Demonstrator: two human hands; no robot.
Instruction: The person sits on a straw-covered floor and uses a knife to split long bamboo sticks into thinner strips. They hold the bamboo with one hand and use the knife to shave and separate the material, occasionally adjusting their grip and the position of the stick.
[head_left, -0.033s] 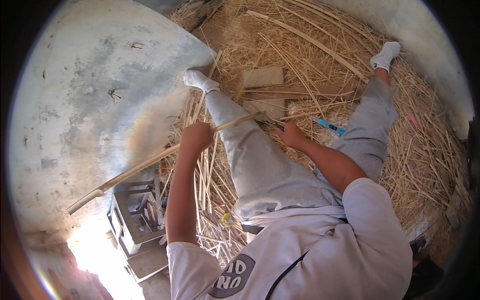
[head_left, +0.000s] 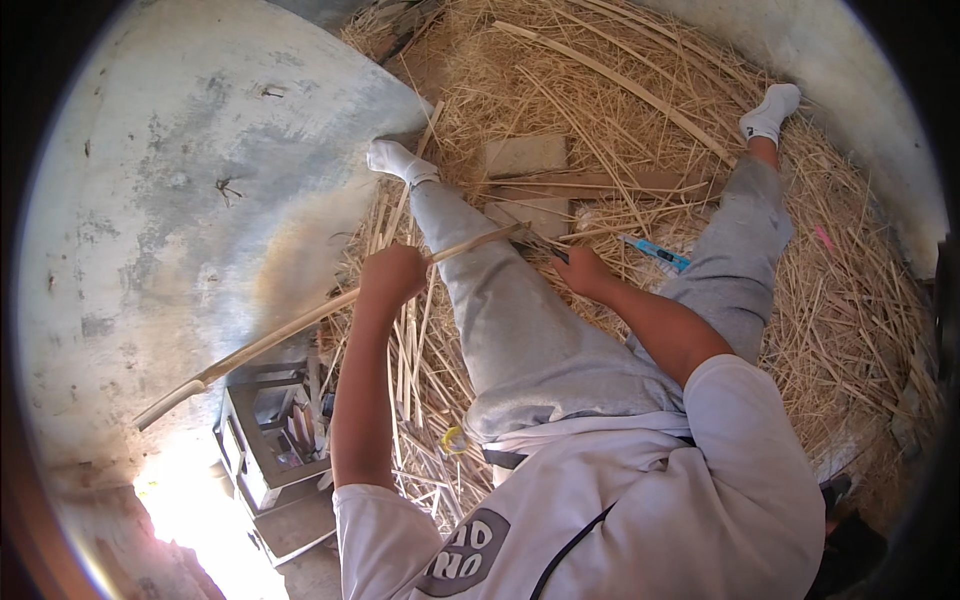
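My left hand is closed round a long split bamboo strip. The strip slants from the lower left, near the pale wall, up across my left thigh to the middle of the view. Closed on the dark handle of a knife, my right hand is over the space between my legs. Its blade meets the far end of the strip; the exact contact is too small to make out. A light blue cutter lies on the shavings beside my right leg.
Bamboo shavings and strips cover the floor around my legs. Two flat blocks and a brown board lie between my feet. A small open cabinet with items inside stands at my left. A yellow tape roll lies by my hip.
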